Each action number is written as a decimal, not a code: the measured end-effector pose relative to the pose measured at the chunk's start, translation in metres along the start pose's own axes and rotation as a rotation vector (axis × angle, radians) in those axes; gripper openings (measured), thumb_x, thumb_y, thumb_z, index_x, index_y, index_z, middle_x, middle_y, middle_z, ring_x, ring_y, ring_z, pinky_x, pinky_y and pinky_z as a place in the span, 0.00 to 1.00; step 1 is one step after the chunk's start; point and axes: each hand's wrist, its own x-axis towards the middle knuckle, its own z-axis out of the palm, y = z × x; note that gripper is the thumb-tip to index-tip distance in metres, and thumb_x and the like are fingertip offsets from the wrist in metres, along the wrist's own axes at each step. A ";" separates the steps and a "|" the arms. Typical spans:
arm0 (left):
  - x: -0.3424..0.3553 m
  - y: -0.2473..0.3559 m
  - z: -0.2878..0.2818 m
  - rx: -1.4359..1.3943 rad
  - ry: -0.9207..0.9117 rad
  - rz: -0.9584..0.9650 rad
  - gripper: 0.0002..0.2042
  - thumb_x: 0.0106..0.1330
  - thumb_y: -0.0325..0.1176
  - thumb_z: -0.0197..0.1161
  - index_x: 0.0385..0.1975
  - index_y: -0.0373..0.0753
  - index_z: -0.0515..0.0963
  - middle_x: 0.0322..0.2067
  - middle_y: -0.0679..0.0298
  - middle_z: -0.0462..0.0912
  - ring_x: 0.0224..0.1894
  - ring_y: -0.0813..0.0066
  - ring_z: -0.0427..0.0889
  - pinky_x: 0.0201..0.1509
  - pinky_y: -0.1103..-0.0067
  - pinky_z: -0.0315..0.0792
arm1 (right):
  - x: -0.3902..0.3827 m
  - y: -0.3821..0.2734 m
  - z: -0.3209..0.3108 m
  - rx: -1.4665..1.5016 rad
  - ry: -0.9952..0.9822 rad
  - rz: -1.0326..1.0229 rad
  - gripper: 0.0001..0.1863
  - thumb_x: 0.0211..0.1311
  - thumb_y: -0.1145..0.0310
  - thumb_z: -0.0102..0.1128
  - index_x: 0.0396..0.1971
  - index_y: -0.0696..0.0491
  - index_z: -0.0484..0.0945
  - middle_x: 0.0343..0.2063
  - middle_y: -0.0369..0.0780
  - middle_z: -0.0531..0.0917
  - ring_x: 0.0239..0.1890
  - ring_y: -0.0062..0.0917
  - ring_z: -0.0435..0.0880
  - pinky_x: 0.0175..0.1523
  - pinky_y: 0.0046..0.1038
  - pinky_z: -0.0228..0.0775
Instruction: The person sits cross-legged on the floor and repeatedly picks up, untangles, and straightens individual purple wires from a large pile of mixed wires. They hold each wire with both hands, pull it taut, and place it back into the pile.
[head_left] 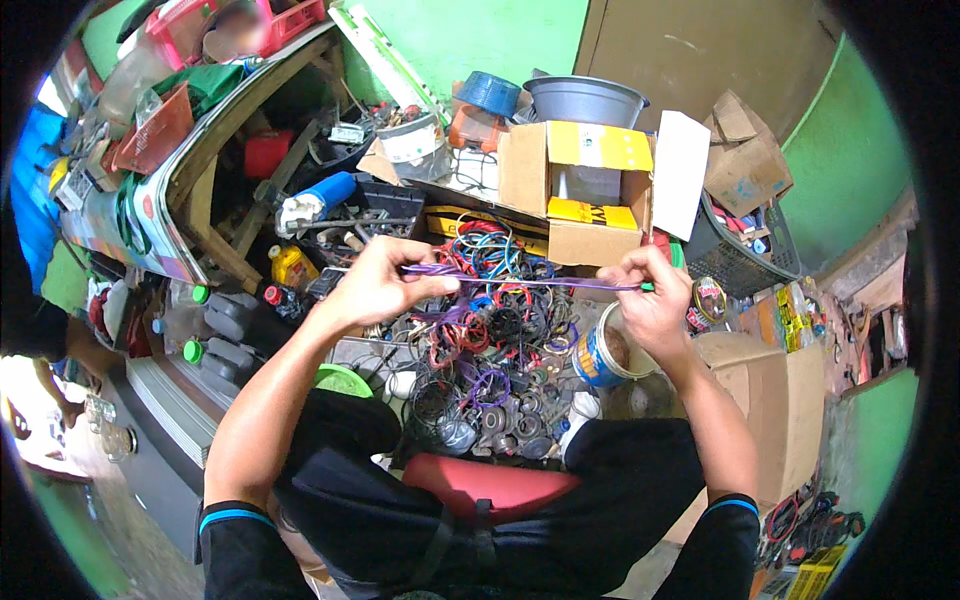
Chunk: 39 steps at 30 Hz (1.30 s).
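My left hand (385, 285) grips a doubled purple wire (540, 282) in the centre, with some loops hanging beneath it. The wire stretches across to my right hand (655, 295), which pinches it between thumb and fingers. Below both hands lies a tangled pile of coiled cables (470, 350) in red, blue, black and purple, with round metal parts (510, 420) toward the near side. Under my right hand is a white and blue bucket (590, 365) with brown contents.
Behind stand an open cardboard box (590, 245), a grey basin (585, 95) and a crate of tools (400, 205). A cluttered wooden table (215, 255) and jugs (225, 325) occupy the left. A basket (760, 250) and cardboard (785, 410) sit right. A red seat (490, 480) is between my legs.
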 end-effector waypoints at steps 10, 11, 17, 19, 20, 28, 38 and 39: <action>-0.002 -0.017 -0.009 0.116 0.038 0.148 0.13 0.47 0.20 0.63 0.13 0.36 0.62 0.13 0.70 0.61 0.18 0.84 0.58 0.21 0.81 0.53 | 0.002 0.004 -0.012 1.028 0.098 0.544 0.19 0.66 0.54 0.50 0.26 0.56 0.69 0.08 0.34 0.65 0.10 0.21 0.68 0.21 0.25 0.63; 0.000 -0.019 -0.014 0.238 0.097 0.199 0.12 0.45 0.19 0.62 0.14 0.36 0.63 0.13 0.68 0.61 0.17 0.82 0.59 0.21 0.81 0.54 | 0.001 0.010 -0.014 0.561 0.165 0.345 0.19 0.65 0.55 0.52 0.24 0.56 0.70 0.08 0.35 0.66 0.10 0.20 0.67 0.20 0.25 0.62; 0.003 -0.028 -0.022 0.434 0.241 0.384 0.08 0.42 0.14 0.55 0.22 0.32 0.67 0.19 0.58 0.66 0.20 0.66 0.67 0.25 0.76 0.61 | 0.000 0.021 -0.028 0.367 0.571 0.309 0.15 0.63 0.59 0.57 0.23 0.55 0.71 0.13 0.35 0.71 0.16 0.21 0.72 0.24 0.25 0.66; 0.000 -0.032 -0.020 0.401 0.299 0.314 0.08 0.42 0.14 0.55 0.21 0.32 0.67 0.18 0.60 0.66 0.20 0.71 0.67 0.25 0.78 0.61 | 0.024 -0.003 -0.024 1.033 0.741 0.857 0.20 0.69 0.50 0.43 0.27 0.52 0.67 0.10 0.31 0.62 0.11 0.18 0.65 0.19 0.23 0.64; 0.000 -0.034 -0.019 0.352 0.331 0.259 0.07 0.43 0.15 0.55 0.20 0.33 0.67 0.18 0.62 0.66 0.21 0.74 0.66 0.25 0.79 0.60 | 0.019 0.002 -0.026 1.220 0.569 0.842 0.21 0.69 0.49 0.42 0.27 0.52 0.68 0.09 0.30 0.62 0.10 0.17 0.62 0.17 0.22 0.60; 0.007 -0.040 -0.032 -0.144 0.524 0.085 0.11 0.54 0.20 0.62 0.17 0.38 0.65 0.15 0.76 0.63 0.19 0.90 0.59 0.21 0.87 0.53 | -0.004 0.047 -0.052 -0.333 0.431 0.035 0.15 0.64 0.66 0.56 0.19 0.58 0.73 0.13 0.32 0.72 0.16 0.12 0.63 0.21 0.20 0.56; 0.007 -0.045 -0.044 -0.837 0.529 -0.026 0.09 0.52 0.17 0.49 0.26 0.42 0.64 0.16 0.71 0.65 0.12 0.84 0.60 0.14 0.84 0.54 | 0.004 0.020 -0.058 1.353 0.156 0.553 0.23 0.66 0.44 0.42 0.31 0.51 0.67 0.09 0.29 0.59 0.08 0.13 0.55 0.15 0.17 0.50; 0.007 -0.048 -0.048 -0.827 0.512 -0.082 0.08 0.53 0.18 0.48 0.26 0.42 0.64 0.17 0.71 0.63 0.11 0.84 0.57 0.13 0.85 0.54 | -0.005 0.030 -0.058 0.916 0.208 0.498 0.24 0.67 0.45 0.43 0.28 0.53 0.69 0.08 0.29 0.61 0.09 0.15 0.56 0.16 0.17 0.48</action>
